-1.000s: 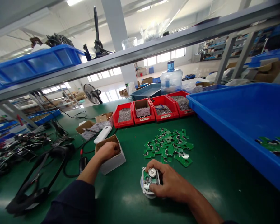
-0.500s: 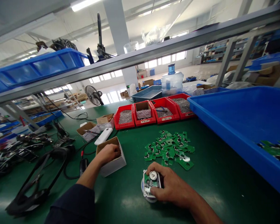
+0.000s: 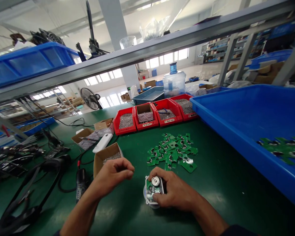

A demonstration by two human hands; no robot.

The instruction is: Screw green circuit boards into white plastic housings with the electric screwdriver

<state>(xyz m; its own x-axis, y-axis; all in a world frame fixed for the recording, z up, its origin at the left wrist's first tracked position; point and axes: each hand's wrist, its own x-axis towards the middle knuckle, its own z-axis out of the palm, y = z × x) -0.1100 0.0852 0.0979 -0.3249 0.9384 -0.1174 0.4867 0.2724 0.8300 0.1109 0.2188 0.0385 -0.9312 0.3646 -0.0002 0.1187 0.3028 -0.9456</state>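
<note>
Right hand (image 3: 174, 191) grips white-framed housing (image 3: 150, 193) by its side, low at tabletop (image 3: 127, 211). Likely light, rigid; inner parts probably fragile, rim the best hold. Left hand (image 3: 113, 173), near open box (image 3: 100, 156), pinched closed; contents unclear.

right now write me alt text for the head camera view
A person's right hand grips a small white-framed device at a green workbench; the curled left hand hovers by an open box of small parts. Green circuit boards lie beyond.
</note>
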